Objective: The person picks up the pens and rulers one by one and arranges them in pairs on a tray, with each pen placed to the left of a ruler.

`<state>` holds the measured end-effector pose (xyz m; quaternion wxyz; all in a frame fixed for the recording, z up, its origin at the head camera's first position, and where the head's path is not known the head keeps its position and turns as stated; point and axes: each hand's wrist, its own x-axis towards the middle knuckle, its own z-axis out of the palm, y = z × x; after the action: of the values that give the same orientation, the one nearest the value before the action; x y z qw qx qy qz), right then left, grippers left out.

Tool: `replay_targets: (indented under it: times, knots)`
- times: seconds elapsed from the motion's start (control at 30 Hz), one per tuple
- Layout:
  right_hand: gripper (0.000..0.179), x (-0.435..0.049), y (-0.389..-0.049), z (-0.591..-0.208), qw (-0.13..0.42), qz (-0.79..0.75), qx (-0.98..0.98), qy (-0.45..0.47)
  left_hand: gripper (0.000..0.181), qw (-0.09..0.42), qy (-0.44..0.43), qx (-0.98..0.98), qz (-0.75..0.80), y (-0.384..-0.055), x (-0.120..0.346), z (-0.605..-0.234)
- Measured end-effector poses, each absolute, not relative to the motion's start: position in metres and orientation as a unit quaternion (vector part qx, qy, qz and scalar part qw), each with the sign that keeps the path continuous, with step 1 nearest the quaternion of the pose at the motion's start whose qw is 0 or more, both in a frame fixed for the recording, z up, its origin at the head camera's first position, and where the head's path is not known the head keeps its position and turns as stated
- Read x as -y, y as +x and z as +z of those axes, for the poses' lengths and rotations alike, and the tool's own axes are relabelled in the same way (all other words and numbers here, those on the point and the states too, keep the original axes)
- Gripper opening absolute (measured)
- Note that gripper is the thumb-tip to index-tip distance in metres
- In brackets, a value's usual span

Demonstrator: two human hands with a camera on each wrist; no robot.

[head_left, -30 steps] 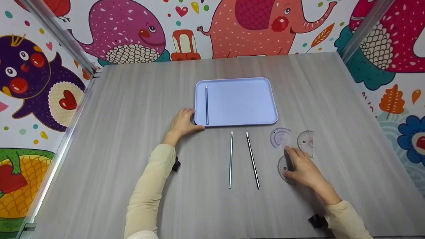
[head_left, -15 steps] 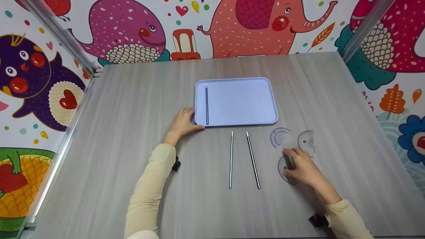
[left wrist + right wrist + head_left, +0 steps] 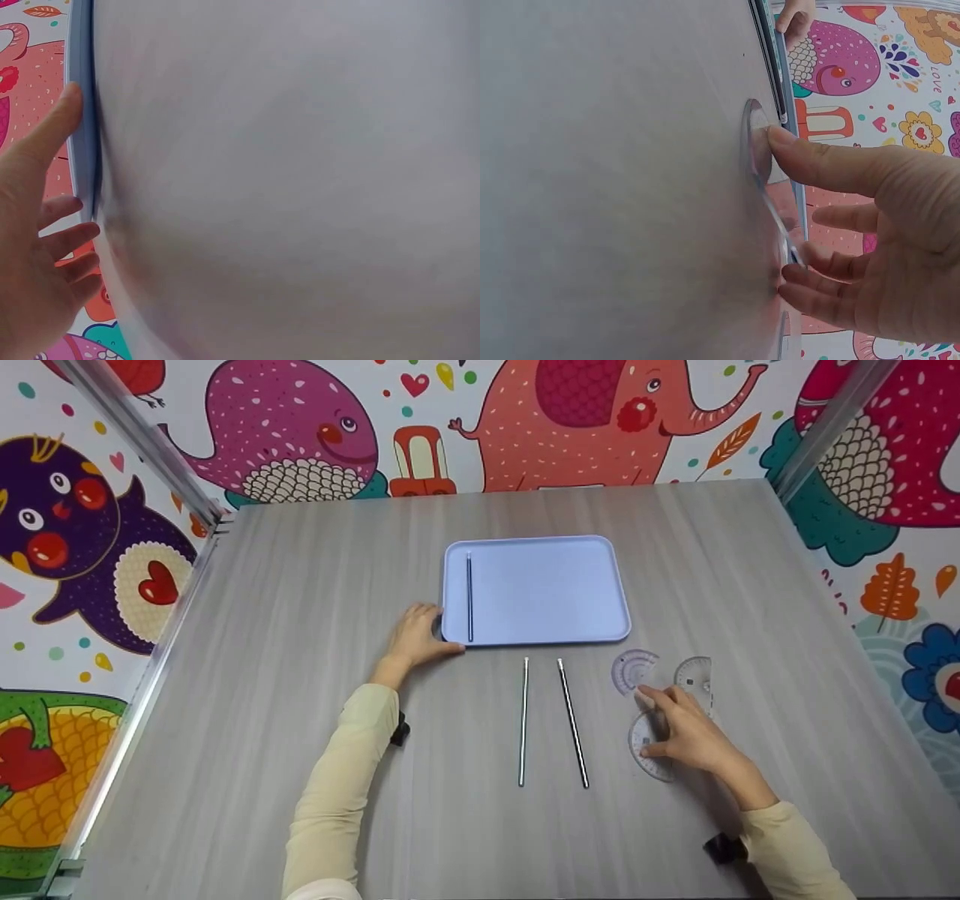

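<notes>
My left hand (image 3: pixel 414 637) lies at the near left corner of a pale lilac tray (image 3: pixel 551 592), thumb along the front rim and fingers by the left side. In the left wrist view the thumb touches the blue-looking rim (image 3: pixel 82 150). On the right, my right hand (image 3: pixel 690 731) pinches a clear protractor (image 3: pixel 660 769), thumb on its face and fingers at its straight edge. That edge is tilted up off the table in the right wrist view. A purple-marked protractor (image 3: pixel 634 669) and another clear protractor (image 3: pixel 694 675) lie just beyond, the latter partly covered by the hand.
A dark pencil (image 3: pixel 470 598) lies inside the tray near its left wall. Two more pencils, one greenish (image 3: pixel 523 727) and one black-and-silver (image 3: pixel 573 727), lie on the grey table (image 3: pixel 247 675) between the hands. Cartoon-printed walls (image 3: pixel 570 427) border the table's back and sides.
My right hand has shifted slightly, and the protractor under it has turned and tilted a little, looking paler. My left hand and the tray stay put.
</notes>
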<state>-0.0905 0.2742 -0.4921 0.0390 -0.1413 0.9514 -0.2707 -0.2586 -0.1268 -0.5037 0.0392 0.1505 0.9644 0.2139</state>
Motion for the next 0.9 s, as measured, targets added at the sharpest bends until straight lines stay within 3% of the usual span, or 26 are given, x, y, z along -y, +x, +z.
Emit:
replay_targets:
  times: [0.43, 0.63, 0.9]
  knots:
    - [0.072, -0.272, -0.095, -0.495, 0.026, -0.464, -0.884, -0.058, 0.086, 0.043, 0.15, -0.965, 0.21, -0.259, 0.126, -0.502]
    - [0.06, -0.276, -0.095, -0.493, 0.105, -0.606, -0.789, -0.022, 0.085, 0.042, 0.153, -0.964, 0.214, -0.258, 0.127, -0.503]
    - [0.028, -0.286, -0.098, -0.492, 0.213, -0.695, -0.687, -0.008, 0.086, 0.047, 0.15, -0.964, 0.216, -0.258, 0.127, -0.502]
